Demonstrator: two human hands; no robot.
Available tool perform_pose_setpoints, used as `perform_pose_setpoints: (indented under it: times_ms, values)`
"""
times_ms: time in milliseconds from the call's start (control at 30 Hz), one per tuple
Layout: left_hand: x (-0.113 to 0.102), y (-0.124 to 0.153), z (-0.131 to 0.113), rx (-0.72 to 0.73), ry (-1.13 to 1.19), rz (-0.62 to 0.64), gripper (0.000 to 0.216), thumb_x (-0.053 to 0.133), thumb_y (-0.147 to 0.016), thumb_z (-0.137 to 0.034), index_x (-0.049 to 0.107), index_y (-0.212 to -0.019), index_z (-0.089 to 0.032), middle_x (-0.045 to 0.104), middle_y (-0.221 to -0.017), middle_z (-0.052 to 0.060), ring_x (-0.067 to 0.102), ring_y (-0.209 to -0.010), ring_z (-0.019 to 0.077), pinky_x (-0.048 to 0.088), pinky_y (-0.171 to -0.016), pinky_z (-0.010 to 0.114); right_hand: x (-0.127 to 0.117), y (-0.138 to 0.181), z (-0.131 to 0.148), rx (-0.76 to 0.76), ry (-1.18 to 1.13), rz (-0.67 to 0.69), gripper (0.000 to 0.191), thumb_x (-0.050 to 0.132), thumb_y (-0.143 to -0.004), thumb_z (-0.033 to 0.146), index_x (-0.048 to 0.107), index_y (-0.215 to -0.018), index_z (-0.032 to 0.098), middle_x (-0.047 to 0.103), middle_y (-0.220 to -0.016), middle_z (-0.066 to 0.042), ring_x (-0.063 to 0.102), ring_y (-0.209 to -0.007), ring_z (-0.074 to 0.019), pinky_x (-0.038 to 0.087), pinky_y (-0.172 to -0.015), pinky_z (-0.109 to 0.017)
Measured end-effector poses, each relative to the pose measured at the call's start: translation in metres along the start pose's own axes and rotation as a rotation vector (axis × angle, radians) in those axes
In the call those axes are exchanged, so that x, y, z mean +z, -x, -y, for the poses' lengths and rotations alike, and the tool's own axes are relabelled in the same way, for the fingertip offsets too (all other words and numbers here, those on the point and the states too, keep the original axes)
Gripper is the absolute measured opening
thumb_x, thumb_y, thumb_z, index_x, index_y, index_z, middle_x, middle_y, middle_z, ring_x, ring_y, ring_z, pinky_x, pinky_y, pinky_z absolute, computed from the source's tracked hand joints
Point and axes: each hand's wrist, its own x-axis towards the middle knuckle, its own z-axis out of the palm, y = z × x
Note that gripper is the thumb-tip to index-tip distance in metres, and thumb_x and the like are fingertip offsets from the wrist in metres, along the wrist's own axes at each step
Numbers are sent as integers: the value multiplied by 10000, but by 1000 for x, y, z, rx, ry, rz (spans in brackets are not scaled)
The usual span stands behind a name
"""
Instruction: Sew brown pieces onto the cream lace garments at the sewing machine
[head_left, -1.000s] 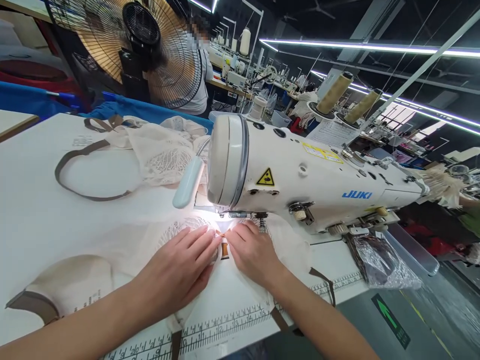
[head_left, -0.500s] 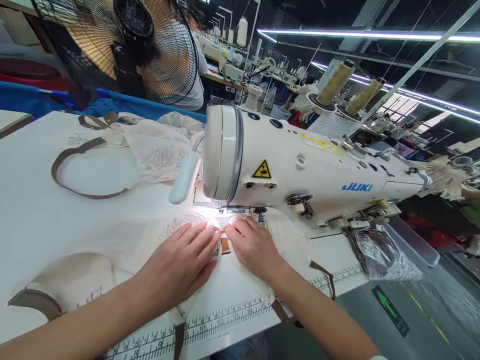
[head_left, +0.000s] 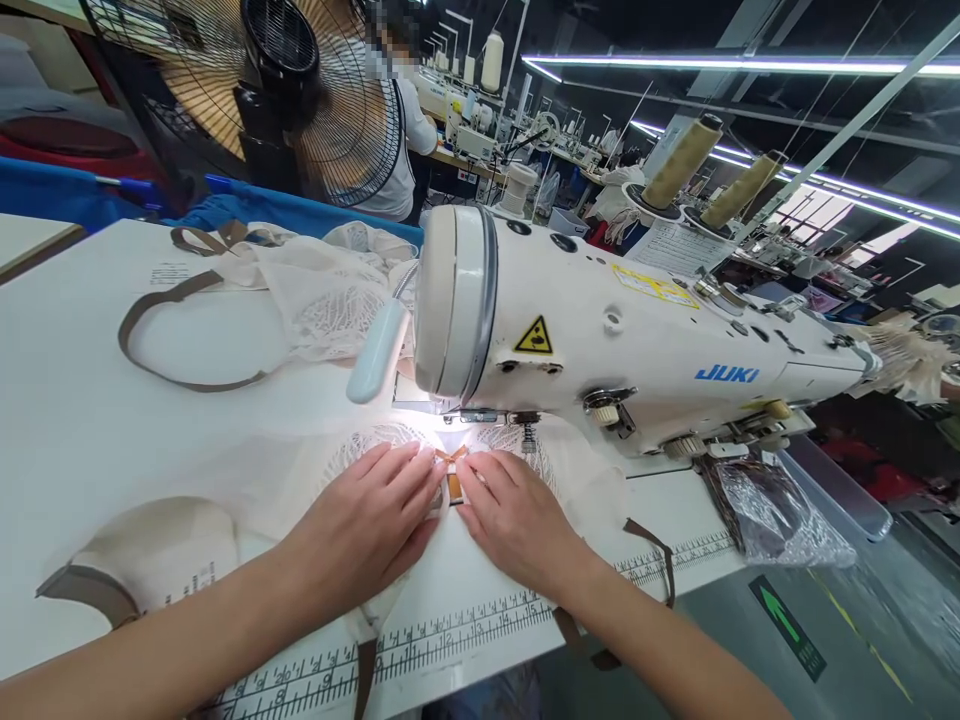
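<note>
A cream lace bra (head_left: 352,450) with brown straps lies spread under the head of a white sewing machine (head_left: 555,330). At its centre, in the lamp light, sits a small brown ribbon bow (head_left: 451,456). My left hand (head_left: 375,510) is closed on the left cup's inner edge, its fingertips at the bow's left side. From the other side my right hand (head_left: 517,510) grips the right cup's edge, with bent fingers touching the bow's right end. The thumbs are low, near an orange-brown patch (head_left: 454,487) between the cups. My fingers partly hide the fabric they hold.
Another lace bra (head_left: 322,290) lies behind on the white table (head_left: 67,400). A lamp (head_left: 379,350) hangs left of the machine head. A ruler strip (head_left: 450,640) runs along the front edge. A fan (head_left: 300,90) and a person's sleeve (head_left: 416,120) are beyond.
The view has shifted slightly. My right hand's fingers have loosened a little and shifted lower beside the bow, which now shows more clearly. The left hand keeps its place on the lace.
</note>
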Motion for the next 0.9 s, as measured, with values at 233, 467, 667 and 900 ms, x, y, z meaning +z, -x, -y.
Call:
perform_pose_setpoints:
  times_ms: [233, 467, 667, 900]
  values:
    - [1, 1, -1, -7, 35, 31, 345, 407, -980, -168, 625, -1242, -112, 641, -1273, 143, 599, -1107, 297, 535, -940, 481, -2, -2, 3, -8, 81, 100, 380, 475, -1060, 283, 566, -1344, 48, 680, -1187, -154, 571, -1113, -279, 523, -899, -420]
    - [-6, -2, 0, 63, -22, 19, 331, 430, -986, -173, 661, -1203, -78, 656, -1268, 156, 599, -1125, 307, 506, -964, 467, -1, -11, -11, 78, -67, 66, 237, 424, -1042, 144, 661, -1051, 153, 690, -950, -54, 603, -906, -188, 473, -753, -318]
    - [-6, -2, 0, 55, -18, 11, 356, 425, -985, -186, 647, -1248, -95, 665, -1250, 146, 603, -1107, 301, 525, -929, 460, 7, -24, -15, 225, -8, 130, 163, 527, -1029, 239, 631, -913, 192, 694, -948, -37, 606, -823, -160, 379, -633, -265]
    - [-1, 1, 0, 39, -4, 11, 347, 383, -984, -140, 633, -1219, -88, 611, -1360, 145, 590, -1099, 293, 510, -953, 482, 6, -24, -14, 146, 116, 94, 243, 422, -1062, 203, 641, -960, 191, 684, -949, -57, 618, -910, -186, 417, -659, -268]
